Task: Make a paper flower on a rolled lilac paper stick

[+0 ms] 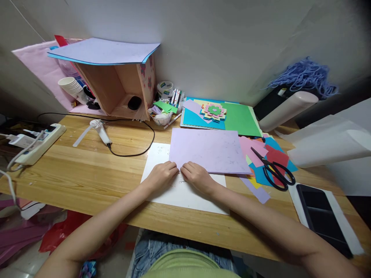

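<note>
A large lilac paper sheet (pixel 207 148) lies partly over a white sheet (pixel 197 199) on the wooden table. My left hand (pixel 164 173) is closed at the lilac sheet's near left corner, its fingers pinched on the edge. Close beside it, my right hand (pixel 197 175) pinches the same near edge, fingers curled. A narrow gap separates the two hands. At its near right, the lilac sheet's border looks layered. Faint marks show on the white sheet just below my fingers. The fingertips' undersides are hidden.
Black scissors (pixel 274 170) rest on coloured paper scraps to the right, near a dark phone (pixel 321 216). Behind are a layered paper flower (pixel 213 111), a green sheet (pixel 242 119) and an open box (pixel 121 88). A corded glue gun (pixel 101 131) and power strip (pixel 40 143) lie left.
</note>
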`<state>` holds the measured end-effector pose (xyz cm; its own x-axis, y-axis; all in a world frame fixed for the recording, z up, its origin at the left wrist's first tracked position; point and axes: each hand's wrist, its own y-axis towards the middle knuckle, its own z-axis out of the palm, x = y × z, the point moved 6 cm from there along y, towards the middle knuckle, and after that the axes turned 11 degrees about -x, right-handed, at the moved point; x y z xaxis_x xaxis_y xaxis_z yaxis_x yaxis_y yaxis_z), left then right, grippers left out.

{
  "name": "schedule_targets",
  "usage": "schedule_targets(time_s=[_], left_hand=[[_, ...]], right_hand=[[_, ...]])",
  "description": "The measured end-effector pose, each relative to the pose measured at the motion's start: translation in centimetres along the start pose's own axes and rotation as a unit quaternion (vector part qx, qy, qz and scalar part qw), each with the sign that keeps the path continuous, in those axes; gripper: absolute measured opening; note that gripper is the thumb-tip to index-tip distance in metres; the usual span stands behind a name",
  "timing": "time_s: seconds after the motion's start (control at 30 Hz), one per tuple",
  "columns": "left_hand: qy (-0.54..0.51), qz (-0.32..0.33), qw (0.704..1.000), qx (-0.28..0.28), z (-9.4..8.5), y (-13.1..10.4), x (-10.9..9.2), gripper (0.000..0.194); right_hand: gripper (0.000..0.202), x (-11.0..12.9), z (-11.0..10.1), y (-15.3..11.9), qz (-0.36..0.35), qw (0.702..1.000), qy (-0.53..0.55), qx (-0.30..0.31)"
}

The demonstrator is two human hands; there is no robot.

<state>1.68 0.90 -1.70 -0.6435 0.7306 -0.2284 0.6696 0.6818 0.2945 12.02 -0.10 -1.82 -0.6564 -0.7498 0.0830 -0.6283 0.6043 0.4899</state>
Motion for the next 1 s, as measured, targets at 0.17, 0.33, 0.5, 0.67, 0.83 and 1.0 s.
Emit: schedule_targets(time_s=[0.17,0.33,0.5,0.67,0.83,1.0], left_hand=[[-0.032,-0.03,0.999,-0.017,0.1,0.6,0.2,0.022],[-0.105,-0.098,0.988,-0.053,-0.6,0.9,0.2,0.017],[-0.087,-0.124,0.987,-0.056,-0.7,1.0,0.3,0.017],[-0.068,-0.134,0.987,-0.05,-0.7,1.2,0.5,0.015],[-0.068,-0.151,0.984,-0.062,-1.1,1.4,0.8,0.009],[-0.094,-0.172,0.98,-0.038,-0.8,2.0,1.3,0.008]], right_hand=[[0.023,-0.5,-0.1,0.0,0.069,0.997,0.045,-0.012],[0.019,-0.9,-0.1,-0.1,0.131,0.985,0.107,-0.023],[0.018,-1.2,-0.1,-0.2,0.155,0.981,0.113,-0.024],[0.014,-1.6,-0.3,-0.3,0.186,0.97,0.159,-0.016],[0.008,-2.1,-0.4,0.0,0.225,0.955,0.191,0.005],[0.004,-3.4,0.4,0.5,0.312,0.919,0.235,0.056]])
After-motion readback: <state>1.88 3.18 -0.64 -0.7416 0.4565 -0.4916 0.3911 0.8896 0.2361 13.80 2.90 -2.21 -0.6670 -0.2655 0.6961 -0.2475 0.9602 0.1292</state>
